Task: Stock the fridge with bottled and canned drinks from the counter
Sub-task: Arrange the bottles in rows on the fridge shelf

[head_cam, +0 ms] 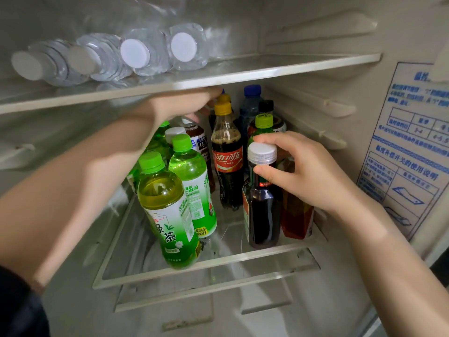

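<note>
1. The right hand [303, 171] grasps the dark bottle [263, 210] at its silver cap, with the thumb on the neck and the fingers curled over the top.
2. That bottle stands upright on the glass shelf [218, 263], just right of the cola bottle [227, 164] and nearer the front.
3. The left hand [184, 105] reaches in behind and left of the cola bottle, fingers bent by a brown tea bottle [196, 137]. Whether they grasp it cannot be told.
4. Green tea bottles [170, 215] stand left of the cola bottle.
5. Water bottles [136, 54] lie above it.
</note>
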### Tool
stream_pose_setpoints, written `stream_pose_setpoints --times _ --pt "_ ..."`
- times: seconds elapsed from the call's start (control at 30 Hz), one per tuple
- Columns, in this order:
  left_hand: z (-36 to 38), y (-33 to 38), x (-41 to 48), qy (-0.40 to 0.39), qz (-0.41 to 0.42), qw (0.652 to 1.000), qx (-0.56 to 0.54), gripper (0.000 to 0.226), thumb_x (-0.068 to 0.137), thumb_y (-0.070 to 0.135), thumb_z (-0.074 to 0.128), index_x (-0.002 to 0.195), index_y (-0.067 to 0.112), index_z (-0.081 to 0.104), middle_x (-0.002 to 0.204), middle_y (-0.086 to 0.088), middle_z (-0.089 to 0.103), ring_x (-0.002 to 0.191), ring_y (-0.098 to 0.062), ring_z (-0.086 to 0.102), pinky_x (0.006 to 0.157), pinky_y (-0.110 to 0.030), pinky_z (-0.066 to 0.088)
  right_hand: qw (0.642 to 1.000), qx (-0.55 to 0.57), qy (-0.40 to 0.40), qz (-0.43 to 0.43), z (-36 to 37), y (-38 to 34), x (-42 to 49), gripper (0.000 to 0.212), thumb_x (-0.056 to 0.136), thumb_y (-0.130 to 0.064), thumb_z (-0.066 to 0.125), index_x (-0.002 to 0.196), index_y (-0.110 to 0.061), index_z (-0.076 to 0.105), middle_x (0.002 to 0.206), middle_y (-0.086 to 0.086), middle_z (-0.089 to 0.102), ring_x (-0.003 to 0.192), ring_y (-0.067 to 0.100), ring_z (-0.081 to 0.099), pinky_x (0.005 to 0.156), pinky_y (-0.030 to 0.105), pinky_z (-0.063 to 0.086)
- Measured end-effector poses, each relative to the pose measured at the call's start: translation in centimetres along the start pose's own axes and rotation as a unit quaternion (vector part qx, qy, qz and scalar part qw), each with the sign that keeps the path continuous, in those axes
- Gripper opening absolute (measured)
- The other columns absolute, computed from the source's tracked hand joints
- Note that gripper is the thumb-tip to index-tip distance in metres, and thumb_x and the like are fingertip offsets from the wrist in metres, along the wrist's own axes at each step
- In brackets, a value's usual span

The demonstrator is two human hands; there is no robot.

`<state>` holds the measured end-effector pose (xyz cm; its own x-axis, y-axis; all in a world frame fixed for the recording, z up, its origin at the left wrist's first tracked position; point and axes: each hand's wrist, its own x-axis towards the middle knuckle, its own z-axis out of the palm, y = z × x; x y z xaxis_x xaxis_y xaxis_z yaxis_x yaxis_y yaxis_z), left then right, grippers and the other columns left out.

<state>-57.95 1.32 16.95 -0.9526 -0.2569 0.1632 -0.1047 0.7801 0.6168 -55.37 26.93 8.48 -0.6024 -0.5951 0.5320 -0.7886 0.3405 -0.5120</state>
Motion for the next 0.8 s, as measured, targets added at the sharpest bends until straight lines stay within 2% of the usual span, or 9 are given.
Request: stream_pose_setpoints --times 0.07,0.13,0.2,0.3,0.4,0.5,0.57,0.7,0.8 --pt "0.0 0.0 -0.3 -0.007 -0.011 1.000 0.005 0.060 0.086 0.066 0.043 0.129 0.025 0.051 0.131 -0.003 0.056 0.105 -0.022 0.063 0.090 -0.038 0.051 1.000 0.001 0.002 -0.001 0.0 -0.1 0.0 0.049 0.080 -0.041 0.063 0.127 -0.030 0.054 0.123 -0.012 0.058 0.117 0.009 0.051 0.101 0.039 0.041" --pt "0.2 -0.1 -0.9 -0.058 -0.006 0.998 0.030 0.067 0.079 0.068 0.052 0.131 0.026 0.048 0.128 -0.001 0.057 0.099 -0.016 0.065 0.089 -0.035 0.052 1.000 0.003 0.005 -0.001 0.0 -0.1 -0.1 0.050 0.079 -0.041 0.063 0.127 -0.029 0.055 0.123 -0.013 0.058 0.117 0.008 0.051 0.101 0.038 0.041" --pt "0.5 -0.1 -1.0 -0.091 0.016 0.995 0.027 0.056 0.087 0.047 0.061 0.134 0.021 0.043 0.117 -0.004 0.062 0.089 -0.009 0.066 0.079 -0.028 0.056 1.000 0.004 0.005 -0.001 -0.1 -0.2 -0.1 0.050 0.079 -0.041 0.063 0.126 -0.029 0.055 0.122 -0.014 0.057 0.116 0.008 0.051 0.101 0.038 0.041" --pt "1.1 0.2 -0.8 -0.100 0.042 0.994 0.021 0.054 0.090 0.026 0.064 0.136 0.013 0.041 0.111 -0.002 0.060 0.088 -0.009 0.064 0.077 -0.025 0.058 1.000 0.005 0.003 -0.001 -0.2 -0.2 -0.2 0.050 0.079 -0.041 0.063 0.127 -0.029 0.055 0.123 -0.013 0.057 0.117 0.008 0.051 0.101 0.038 0.041" --pt "1.3 0.5 -0.8 -0.109 0.065 0.992 0.019 0.043 0.087 0.018 0.068 0.123 0.018 0.044 0.099 0.002 0.059 0.079 -0.009 0.067 0.067 -0.018 0.058 1.000 0.007 0.002 -0.001 -0.2 -0.2 -0.3 0.051 0.079 -0.042 0.063 0.127 -0.030 0.054 0.124 -0.012 0.058 0.117 0.008 0.051 0.101 0.037 0.042" --pt "1.6 0.6 -0.5 -0.086 0.077 0.993 0.026 0.033 0.089 0.019 0.066 0.113 0.020 0.044 0.090 0.005 0.057 0.067 -0.005 0.065 0.056 -0.013 0.054 1.000 0.009 0.000 -0.001 -0.3 -0.1 -0.4 0.051 0.079 -0.042 0.063 0.127 -0.030 0.054 0.124 -0.011 0.058 0.117 0.008 0.051 0.101 0.037 0.042" --pt "1.8 0.6 -0.3 -0.081 0.078 0.994 0.011 0.033 0.089 0.018 0.065 0.115 0.018 0.044 0.088 0.004 0.057 0.071 -0.007 0.064 0.057 -0.015 0.056 1.000 0.010 0.000 0.000 -0.3 -0.1 -0.4 0.051 0.079 -0.042 0.064 0.128 -0.029 0.054 0.125 -0.010 0.058 0.117 0.009 0.051 0.101 0.037 0.042" --pt "2.2 0.6 0.0 -0.076 0.076 0.994 0.027 0.035 0.088 0.021 0.066 0.116 0.020 0.044 0.086 0.006 0.054 0.077 -0.015 0.065 0.069 -0.023 0.058 1.000 0.011 0.003 0.000 -0.3 0.0 -0.5 0.051 0.080 -0.040 0.065 0.128 -0.028 0.054 0.125 -0.010 0.057 0.118 0.009 0.051 0.101 0.038 0.042" --pt "2.1 0.8 0.1 -0.079 0.074 0.993 0.037 0.038 0.088 0.023 0.066 0.119 0.019 0.045 0.084 0.008 0.053 0.074 -0.013 0.063 0.067 -0.019 0.057 1.000 0.010 0.003 -0.002 -0.3 0.0 -0.6 0.051 0.080 -0.040 0.064 0.128 -0.028 0.054 0.125 -0.010 0.057 0.117 0.009 0.051 0.101 0.038 0.042"
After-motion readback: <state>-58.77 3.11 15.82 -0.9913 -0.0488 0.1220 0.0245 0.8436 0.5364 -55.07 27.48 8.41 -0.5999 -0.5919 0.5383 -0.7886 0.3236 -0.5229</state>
